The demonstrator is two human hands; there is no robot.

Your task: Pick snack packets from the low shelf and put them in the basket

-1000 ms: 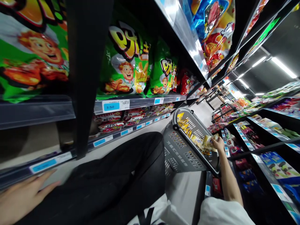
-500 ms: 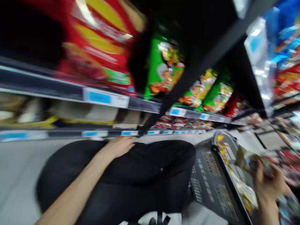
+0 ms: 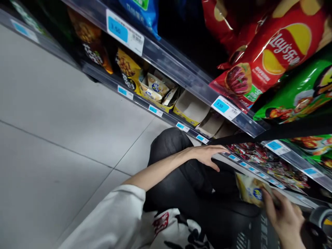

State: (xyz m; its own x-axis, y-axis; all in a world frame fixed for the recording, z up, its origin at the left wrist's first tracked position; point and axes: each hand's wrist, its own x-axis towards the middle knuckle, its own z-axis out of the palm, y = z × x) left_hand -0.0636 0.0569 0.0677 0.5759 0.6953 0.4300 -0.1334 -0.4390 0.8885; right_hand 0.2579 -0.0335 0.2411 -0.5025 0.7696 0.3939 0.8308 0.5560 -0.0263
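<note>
My right hand (image 3: 283, 212) grips a small snack packet (image 3: 249, 190), pale yellow with a blue logo, at the lower right above my dark-trousered legs (image 3: 186, 183). My left hand (image 3: 207, 155) stretches toward the lower shelf edge, fingers apart and nothing in its grasp; whether its fingertips touch the edge I cannot tell. Behind that edge stand a cut-open carton (image 3: 191, 107) with bare inside and, left of it, a carton of similar pale packets (image 3: 157, 86).
Red Lay's bags (image 3: 275, 58) and a green bag (image 3: 301, 93) fill the upper shelf. Price tags line the shelf rails (image 3: 171, 65). Yellow nut bags (image 3: 127, 69) stand farther left. A grey shopping basket (image 3: 259, 231) is at my lower right. Tiled floor (image 3: 64, 121) spreads at left.
My view has swung left along the shelves. My right hand has brought the packet from over the basket toward my legs. My left hand has lifted off my leg and reaches toward the shelf.
</note>
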